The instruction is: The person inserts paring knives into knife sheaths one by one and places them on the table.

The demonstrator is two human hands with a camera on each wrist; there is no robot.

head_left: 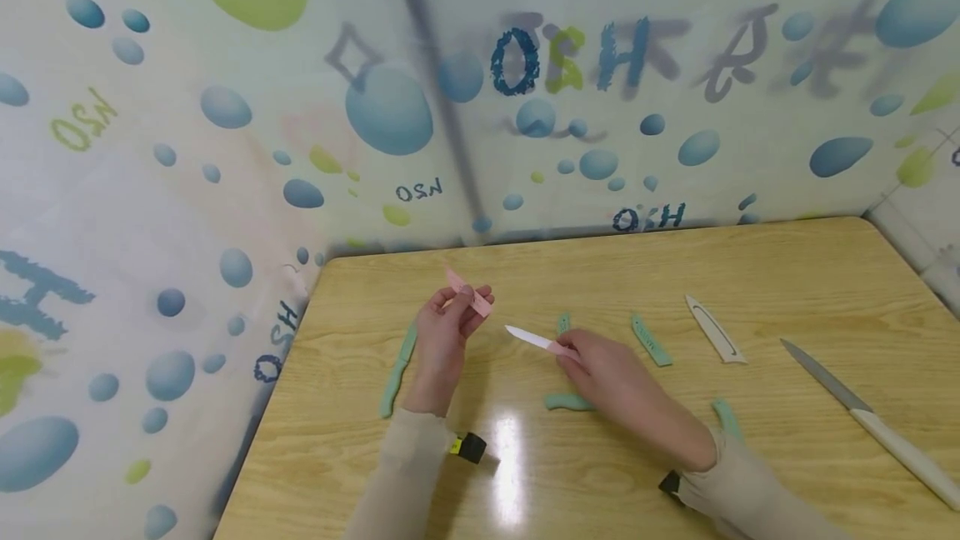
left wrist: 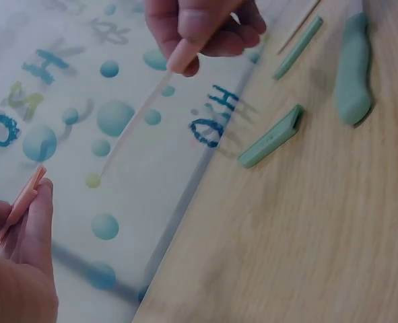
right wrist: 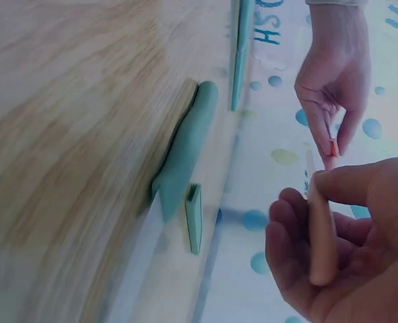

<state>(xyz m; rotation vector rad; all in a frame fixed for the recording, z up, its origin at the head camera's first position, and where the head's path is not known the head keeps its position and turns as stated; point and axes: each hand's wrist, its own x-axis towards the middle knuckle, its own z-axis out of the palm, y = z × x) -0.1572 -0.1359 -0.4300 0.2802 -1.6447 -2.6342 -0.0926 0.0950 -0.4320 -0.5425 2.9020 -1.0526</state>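
Observation:
Over the table, my left hand [head_left: 442, 336] pinches a pink knife sheath [head_left: 481, 305] between thumb and fingers. My right hand [head_left: 606, 367] grips a small knife [head_left: 529, 337] by its pink handle [right wrist: 322, 245]. The knife's pale blade [left wrist: 133, 131] is bare and points toward the left hand, apart from the sheath. Below the right hand lies a green-handled knife [right wrist: 188, 145], and a green sheath [right wrist: 194, 219] is close to it. Part of that knife is hidden by the right hand in the head view.
A green knife [head_left: 399, 369] lies left of the left hand. Farther right are another green sheath [head_left: 651, 340], a white sheath [head_left: 714, 330], a partly covered green handle [head_left: 726, 419] and a long white-handled knife [head_left: 892, 436]. A patterned curtain [head_left: 480, 140] hangs behind the wooden table [head_left: 345, 307].

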